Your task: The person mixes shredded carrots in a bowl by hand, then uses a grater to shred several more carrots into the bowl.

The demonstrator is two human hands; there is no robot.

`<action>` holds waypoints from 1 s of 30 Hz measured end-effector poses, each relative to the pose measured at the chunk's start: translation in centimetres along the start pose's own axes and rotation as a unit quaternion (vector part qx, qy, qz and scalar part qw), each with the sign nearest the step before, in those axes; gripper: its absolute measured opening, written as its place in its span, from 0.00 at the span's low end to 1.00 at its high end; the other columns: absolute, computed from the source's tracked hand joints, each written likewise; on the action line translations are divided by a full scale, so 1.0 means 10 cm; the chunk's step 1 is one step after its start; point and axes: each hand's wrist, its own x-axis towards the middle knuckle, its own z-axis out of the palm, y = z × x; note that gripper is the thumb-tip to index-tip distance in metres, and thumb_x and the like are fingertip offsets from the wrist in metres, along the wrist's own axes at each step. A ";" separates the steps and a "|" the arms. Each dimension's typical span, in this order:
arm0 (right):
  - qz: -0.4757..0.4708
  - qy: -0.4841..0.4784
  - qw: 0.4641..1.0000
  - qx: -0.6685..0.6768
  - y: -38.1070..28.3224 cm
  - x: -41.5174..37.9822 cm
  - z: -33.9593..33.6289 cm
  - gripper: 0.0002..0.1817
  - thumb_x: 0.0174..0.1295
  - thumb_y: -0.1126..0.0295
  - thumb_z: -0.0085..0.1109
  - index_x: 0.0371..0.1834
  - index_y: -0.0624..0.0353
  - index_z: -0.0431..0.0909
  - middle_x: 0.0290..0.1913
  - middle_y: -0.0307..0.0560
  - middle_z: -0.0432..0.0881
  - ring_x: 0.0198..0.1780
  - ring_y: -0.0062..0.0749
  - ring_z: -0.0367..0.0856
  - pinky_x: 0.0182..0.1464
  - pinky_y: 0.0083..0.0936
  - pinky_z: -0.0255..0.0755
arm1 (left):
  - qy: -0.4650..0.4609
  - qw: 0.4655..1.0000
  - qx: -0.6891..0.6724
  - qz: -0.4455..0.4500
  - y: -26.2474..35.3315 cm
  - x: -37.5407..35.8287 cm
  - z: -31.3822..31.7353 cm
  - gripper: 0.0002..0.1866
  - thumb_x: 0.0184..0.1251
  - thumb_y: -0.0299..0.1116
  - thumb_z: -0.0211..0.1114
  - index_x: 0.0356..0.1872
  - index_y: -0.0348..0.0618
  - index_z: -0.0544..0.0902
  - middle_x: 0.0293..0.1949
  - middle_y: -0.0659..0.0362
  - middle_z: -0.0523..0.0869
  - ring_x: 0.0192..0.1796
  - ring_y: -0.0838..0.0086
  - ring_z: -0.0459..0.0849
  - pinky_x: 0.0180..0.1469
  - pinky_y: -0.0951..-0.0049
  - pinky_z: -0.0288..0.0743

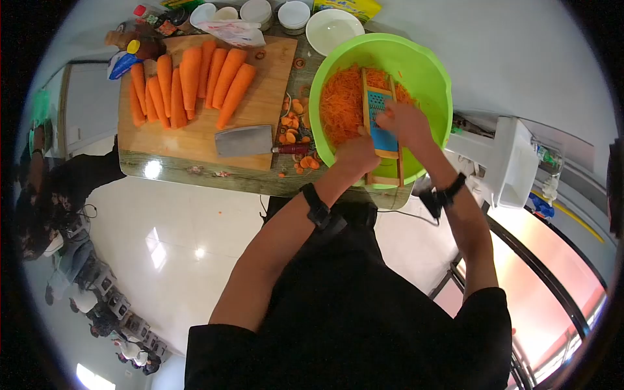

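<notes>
A wooden-framed grater [385, 144] with a blue-green plate leans inside a big lime-green basin [437, 84]. Shredded carrot [341, 104] is heaped in the basin, left of the grater and around its upper end. My left hand [357, 156] is closed around the grater's left wooden rail, near the basin's front. Over the plate, my right hand [405, 125] has its fingers curled and pressed together; whatever they hold is hidden beneath them.
Several peeled carrots [190, 78] lie on a wooden cutting board [188, 144], with a cleaver [244, 141] at its front right corner. Carrot scraps [296, 123] litter the table between board and basin. A white bowl [334, 31] and jars stand behind. People are at far left.
</notes>
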 end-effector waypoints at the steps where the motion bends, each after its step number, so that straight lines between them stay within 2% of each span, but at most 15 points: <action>1: -0.001 0.011 1.000 -0.003 0.00 -0.17 0.01 0.19 0.59 0.51 0.54 0.41 0.54 0.81 0.31 0.57 0.84 0.37 0.56 0.84 0.41 0.49 0.76 | 0.001 1.000 -0.001 0.000 0.01 -0.02 -0.02 0.24 0.58 0.35 0.61 0.54 0.31 0.78 0.41 0.39 0.87 0.45 0.48 0.88 0.48 0.49 0.82; 3: 0.002 0.025 1.000 -0.003 -0.07 -0.53 0.06 0.18 0.60 0.52 0.54 0.41 0.55 0.80 0.29 0.57 0.84 0.35 0.56 0.84 0.39 0.49 0.76 | 0.009 1.000 0.001 -0.011 0.05 -0.11 -0.08 0.19 0.58 0.36 0.61 0.47 0.34 0.83 0.42 0.41 0.87 0.46 0.49 0.88 0.50 0.50 0.81; 7: 0.018 0.029 0.999 -0.019 -0.13 -0.60 0.10 0.17 0.62 0.54 0.56 0.43 0.56 0.79 0.25 0.58 0.83 0.31 0.56 0.85 0.37 0.52 0.78 | 0.011 1.000 -0.004 -0.018 0.04 -0.11 -0.08 0.20 0.58 0.36 0.61 0.49 0.34 0.83 0.43 0.41 0.87 0.47 0.49 0.88 0.51 0.50 0.81; 10: -0.017 0.077 0.996 -0.036 -0.15 -0.35 0.17 0.18 0.64 0.53 0.51 0.42 0.56 0.79 0.25 0.59 0.82 0.29 0.56 0.84 0.31 0.52 0.76 | 0.017 1.000 0.002 -0.007 0.04 -0.13 -0.07 0.20 0.58 0.37 0.61 0.48 0.34 0.83 0.44 0.41 0.87 0.48 0.49 0.88 0.51 0.50 0.81; 14: -0.025 0.058 0.994 -0.086 -0.03 -0.01 0.26 0.19 0.64 0.52 0.49 0.41 0.55 0.80 0.25 0.60 0.82 0.29 0.57 0.84 0.32 0.53 0.76 | 0.007 1.000 0.020 -0.019 0.06 -0.15 -0.08 0.20 0.60 0.37 0.59 0.47 0.33 0.83 0.44 0.41 0.88 0.47 0.48 0.88 0.50 0.48 0.81; 16: 0.005 0.106 0.993 -0.054 -0.09 0.15 0.23 0.19 0.63 0.52 0.48 0.36 0.56 0.81 0.27 0.60 0.83 0.31 0.58 0.84 0.35 0.54 0.77 | 0.017 1.000 0.017 -0.009 0.09 -0.11 -0.15 0.19 0.60 0.37 0.58 0.47 0.33 0.83 0.43 0.41 0.87 0.47 0.47 0.88 0.49 0.47 0.82; 18: 0.006 0.077 0.996 -0.051 -0.11 0.25 0.17 0.18 0.63 0.53 0.49 0.36 0.56 0.81 0.28 0.60 0.84 0.32 0.58 0.85 0.37 0.54 0.78 | 0.031 0.999 0.024 0.011 0.06 -0.19 -0.12 0.31 0.59 0.40 0.62 0.58 0.30 0.66 0.39 0.43 0.88 0.43 0.48 0.88 0.43 0.53 0.83; 20: 0.017 0.055 0.997 -0.052 -0.10 0.26 0.16 0.18 0.62 0.54 0.49 0.35 0.56 0.82 0.29 0.60 0.84 0.33 0.58 0.85 0.39 0.54 0.78 | 0.021 0.999 0.029 0.004 0.08 -0.22 -0.16 0.32 0.59 0.39 0.62 0.60 0.27 0.65 0.39 0.42 0.88 0.42 0.47 0.88 0.43 0.52 0.83; 22: 0.021 0.103 0.994 -0.032 -0.14 0.31 0.17 0.21 0.63 0.53 0.49 0.33 0.59 0.84 0.32 0.63 0.85 0.37 0.56 0.87 0.44 0.55 0.79 | 0.021 0.999 0.036 0.003 0.10 -0.15 -0.13 0.33 0.59 0.38 0.61 0.61 0.25 0.64 0.39 0.42 0.88 0.42 0.47 0.88 0.42 0.51 0.83; 26: 0.035 0.123 0.990 -0.055 -0.03 0.81 0.28 0.22 0.63 0.52 0.50 0.35 0.59 0.85 0.35 0.62 0.86 0.40 0.56 0.87 0.45 0.53 0.79 | 0.021 0.998 0.055 0.011 0.04 -0.10 -0.11 0.38 0.59 0.37 0.60 0.67 0.21 0.60 0.39 0.42 0.88 0.43 0.48 0.88 0.41 0.49 0.83; 29: 0.054 0.084 0.993 -0.068 -0.04 0.83 0.24 0.23 0.62 0.50 0.51 0.36 0.59 0.85 0.37 0.62 0.87 0.42 0.56 0.87 0.46 0.50 0.80 | 0.001 0.999 0.049 0.001 -0.02 -0.07 -0.06 0.39 0.59 0.37 0.60 0.67 0.21 0.59 0.40 0.42 0.88 0.44 0.49 0.88 0.41 0.50 0.83; 30: 0.034 0.083 0.994 -0.060 -0.01 0.78 0.21 0.23 0.61 0.49 0.53 0.37 0.58 0.85 0.37 0.62 0.87 0.41 0.57 0.87 0.46 0.50 0.80 | -0.014 0.999 0.036 -0.003 0.01 -0.06 -0.06 0.39 0.59 0.38 0.60 0.66 0.21 0.60 0.41 0.42 0.88 0.45 0.50 0.88 0.42 0.51 0.83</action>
